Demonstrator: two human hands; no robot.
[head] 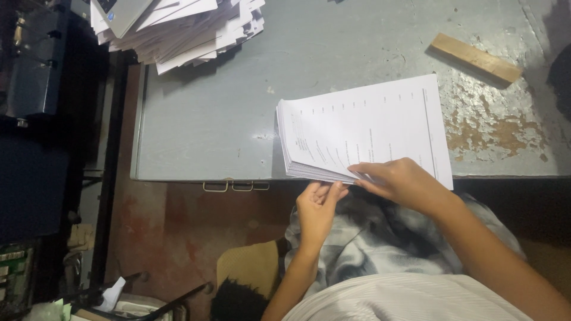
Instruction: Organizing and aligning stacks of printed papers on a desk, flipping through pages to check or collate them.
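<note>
1. From my remote seat I see the stack of white printed paper sheets (363,134) lying at the near edge of the worn grey-painted metal surface (238,107), its lower right corner jutting past the rim toward the lap.
2. My right hand (404,181) rests on the stack's near edge at about 6 o'clock of the pile, fingers pressed flat on the top sheet with the thumb tucked under a few leaves. That grip is a light pinch on the top sheets only.
3. My left hand (318,208) sits just below the edge at 7 o'clock of the pile, fingers loosely spread and touching the fanned lower sheets from beneath. It holds nothing firmly.
4. Risk, as I judge it: the overhanging corner is poorly supported, so a sideways pull could slide the pile off onto the grey patterned cloth (369,238) over the knees.
5. The fanned edge could also let several sheets lift together, or crease under the thumb.
6. The slim wooden block (476,57) at 1 o'clock and the untidy heap of white papers (184,30) at 11 o'clock lie well apart and pose little hazard.
</note>
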